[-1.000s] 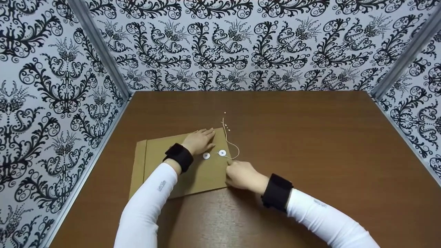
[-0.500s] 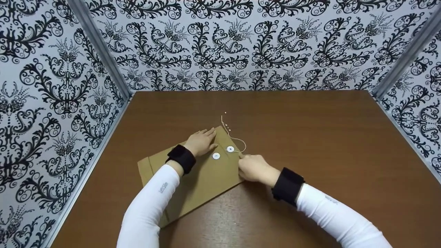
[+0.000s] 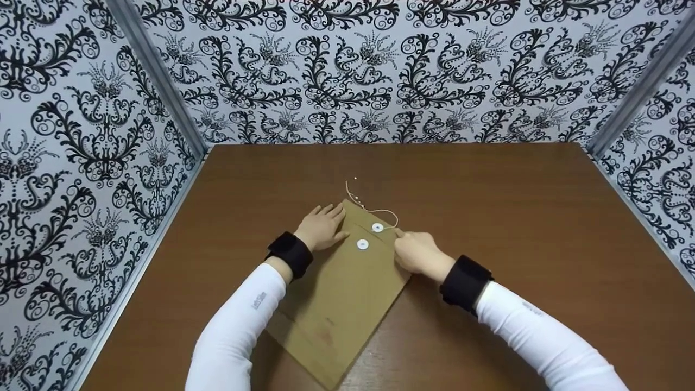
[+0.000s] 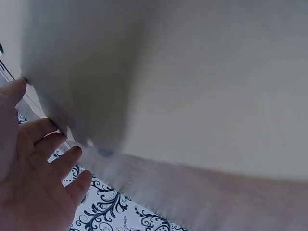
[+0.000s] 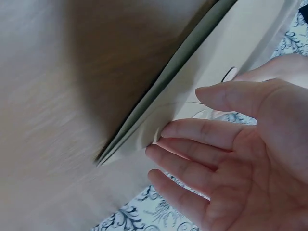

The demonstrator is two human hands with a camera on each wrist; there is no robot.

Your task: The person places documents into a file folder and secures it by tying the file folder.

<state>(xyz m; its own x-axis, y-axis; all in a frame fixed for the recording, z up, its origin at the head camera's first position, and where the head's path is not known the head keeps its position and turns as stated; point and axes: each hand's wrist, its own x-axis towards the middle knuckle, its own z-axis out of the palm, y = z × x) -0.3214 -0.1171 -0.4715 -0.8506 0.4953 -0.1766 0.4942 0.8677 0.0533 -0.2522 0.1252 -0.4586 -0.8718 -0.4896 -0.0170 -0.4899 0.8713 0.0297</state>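
A brown kraft string-tie envelope (image 3: 347,293) lies slanted on the table, its near corner towards me. On it sit two white paper buttons, an upper one (image 3: 378,227) and a lower one (image 3: 362,244). A thin string (image 3: 397,217) loops out from the upper button past the envelope's far edge. My left hand (image 3: 321,228), fingers spread, touches the envelope's upper left edge. At the right edge is my right hand (image 3: 417,251). In the right wrist view its fingertips (image 5: 166,131) touch the envelope's surface near the edge, with the thumb held apart.
The brown wooden table (image 3: 516,217) extends on both sides of the envelope. Several tiny white specks (image 3: 357,197) lie by the string's far end. Patterned white-and-black walls (image 3: 358,70) close off the back and sides.
The envelope has turned counterclockwise, its left end swinging towards me. My right hand has moved right and slightly away with its edge; my left hand has shifted only a little.
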